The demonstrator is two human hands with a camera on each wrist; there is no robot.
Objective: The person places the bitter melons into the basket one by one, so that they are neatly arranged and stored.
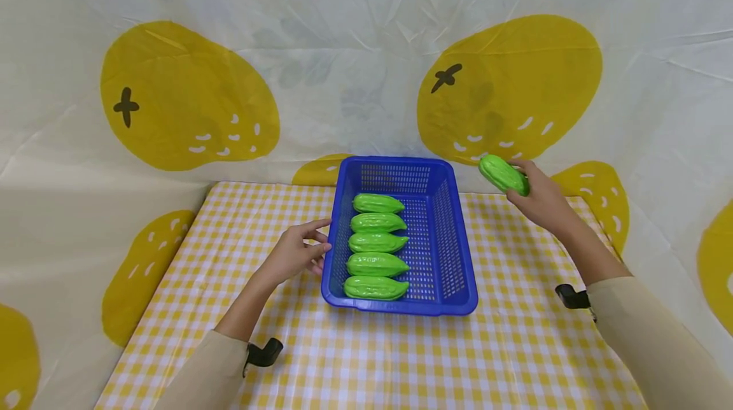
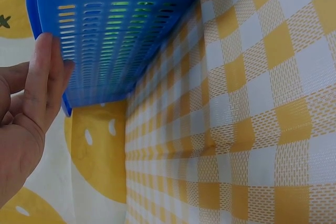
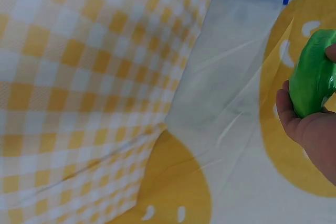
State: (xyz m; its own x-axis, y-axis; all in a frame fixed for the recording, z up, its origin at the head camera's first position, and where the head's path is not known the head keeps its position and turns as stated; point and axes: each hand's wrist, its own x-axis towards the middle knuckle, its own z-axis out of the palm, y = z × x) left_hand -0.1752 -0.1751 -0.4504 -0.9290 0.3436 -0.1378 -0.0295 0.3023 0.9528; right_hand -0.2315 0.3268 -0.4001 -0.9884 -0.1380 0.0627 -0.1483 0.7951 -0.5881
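A blue plastic basket (image 1: 401, 308) with slotted sides stands on the checked cloth. Inside it, along the left side, several glossy green bitter melons (image 1: 376, 243) lie in a column, tips to the right. My left hand (image 1: 294, 251) is at the basket's left wall, its fingertips right at the rim; the left wrist view shows the fingers (image 2: 39, 77) fairly straight against the blue edge. To the right of the basket, raised above the table, my right hand (image 1: 538, 197) grips another bitter melon (image 1: 499, 173) between thumb and fingers. Its ridged green side (image 3: 312, 77) shows in the right wrist view.
A yellow-and-white checked cloth (image 1: 321, 359) covers the table. Behind and at the sides hangs a pale sheet (image 1: 343, 79) printed with large yellow fruit. Black wrist mounts (image 1: 263, 353) sit on both sleeves. The right half of the basket floor (image 1: 420, 244) shows bare mesh.
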